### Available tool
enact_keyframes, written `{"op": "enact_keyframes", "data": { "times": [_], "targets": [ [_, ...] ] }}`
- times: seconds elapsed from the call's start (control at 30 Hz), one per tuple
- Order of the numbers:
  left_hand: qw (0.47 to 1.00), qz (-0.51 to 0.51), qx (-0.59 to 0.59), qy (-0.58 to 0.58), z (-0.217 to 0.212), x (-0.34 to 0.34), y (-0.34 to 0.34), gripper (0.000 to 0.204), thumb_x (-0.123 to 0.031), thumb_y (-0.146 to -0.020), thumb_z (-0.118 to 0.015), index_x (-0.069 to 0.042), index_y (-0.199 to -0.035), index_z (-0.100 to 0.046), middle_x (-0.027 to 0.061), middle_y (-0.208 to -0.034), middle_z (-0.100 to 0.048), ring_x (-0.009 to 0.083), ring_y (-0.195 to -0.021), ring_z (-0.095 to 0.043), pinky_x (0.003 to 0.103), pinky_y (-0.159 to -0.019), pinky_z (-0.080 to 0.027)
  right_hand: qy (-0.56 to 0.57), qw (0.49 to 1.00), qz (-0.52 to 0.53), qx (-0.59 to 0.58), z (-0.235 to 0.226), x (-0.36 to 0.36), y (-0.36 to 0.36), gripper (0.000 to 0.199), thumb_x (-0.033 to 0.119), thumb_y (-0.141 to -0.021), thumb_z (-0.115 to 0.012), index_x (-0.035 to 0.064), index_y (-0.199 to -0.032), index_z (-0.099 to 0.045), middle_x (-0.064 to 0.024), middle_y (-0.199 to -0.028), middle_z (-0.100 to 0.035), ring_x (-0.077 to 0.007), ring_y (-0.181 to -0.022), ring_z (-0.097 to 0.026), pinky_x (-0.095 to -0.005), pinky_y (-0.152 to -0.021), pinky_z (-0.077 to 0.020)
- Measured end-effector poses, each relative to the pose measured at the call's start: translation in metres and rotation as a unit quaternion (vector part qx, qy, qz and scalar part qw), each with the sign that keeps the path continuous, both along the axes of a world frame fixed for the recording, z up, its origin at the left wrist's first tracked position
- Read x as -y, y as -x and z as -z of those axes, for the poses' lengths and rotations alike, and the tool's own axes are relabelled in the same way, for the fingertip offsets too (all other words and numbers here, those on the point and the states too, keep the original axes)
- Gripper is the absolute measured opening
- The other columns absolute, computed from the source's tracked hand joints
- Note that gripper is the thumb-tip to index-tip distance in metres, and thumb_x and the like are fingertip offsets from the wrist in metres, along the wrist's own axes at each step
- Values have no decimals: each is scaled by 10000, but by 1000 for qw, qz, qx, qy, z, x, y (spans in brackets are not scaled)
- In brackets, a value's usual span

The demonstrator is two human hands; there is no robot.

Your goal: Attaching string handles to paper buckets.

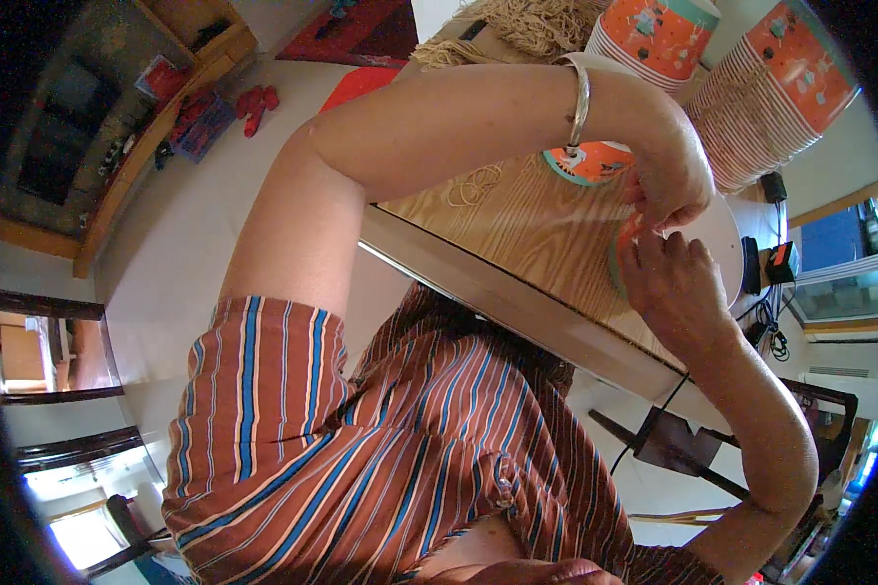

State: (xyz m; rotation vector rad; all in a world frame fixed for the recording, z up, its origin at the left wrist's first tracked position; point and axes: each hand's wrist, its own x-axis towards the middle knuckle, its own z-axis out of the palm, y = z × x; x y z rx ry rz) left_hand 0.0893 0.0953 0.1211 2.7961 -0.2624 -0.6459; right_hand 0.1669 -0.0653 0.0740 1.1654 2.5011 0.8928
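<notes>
My left hand [675, 171], with a silver bangle at its wrist, reaches in from the far side. Its fingers are curled down close to my right fingertips, and whatever they pinch is hidden. The bent fingers of my right hand [675, 288] press on an orange paper piece with a teal edge [618, 255], mostly covered by the hand. Beside the hands shows a pale round surface [729, 234]. Another orange printed piece with a teal rim [595, 166] lies on the wooden table [527, 219] under my left forearm.
Two tall stacks of orange printed paper tubs, a nearer-left one [644, 44] and a right one [771, 97], stand at the back. Thin tan loops [473, 190] lie on the table. Beige fringed fabric [527, 29] is at the far edge. Black cables and adapters [776, 263] sit at right.
</notes>
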Motion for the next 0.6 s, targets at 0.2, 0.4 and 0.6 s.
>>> {"op": "enact_keyframes", "data": {
  "times": [0.2,0.4,0.6],
  "targets": [
    [999,10,-35,-3,-6,-1,-7,147,-151,-712,-659,-20,-777,-643,61,-696,-618,189,-617,-570,361,-584,-469,8,996,23,88,-6,0,4,317,158,-773,-580,-1,-1047,-555,-93,-911,-552,-165,-663,-562,-299,-559,-459],
    [998,60,12,-2,-20,0,4,185,-129,-716,-616,6,-834,-663,119,-694,-647,248,-601,-568,418,-579,-458,32,996,46,70,-2,-5,3,330,159,-779,-573,-11,-1061,-552,-110,-966,-556,-161,-675,-565,-289,-576,-460],
    [996,56,-2,-76,-19,5,2,172,-116,-711,-605,9,-817,-658,118,-694,-648,238,-593,-563,415,-567,-456,26,994,48,93,-2,-6,5,326,159,-774,-573,-5,-1056,-567,-117,-980,-554,-160,-703,-562,-284,-594,-452]
  ]
}}
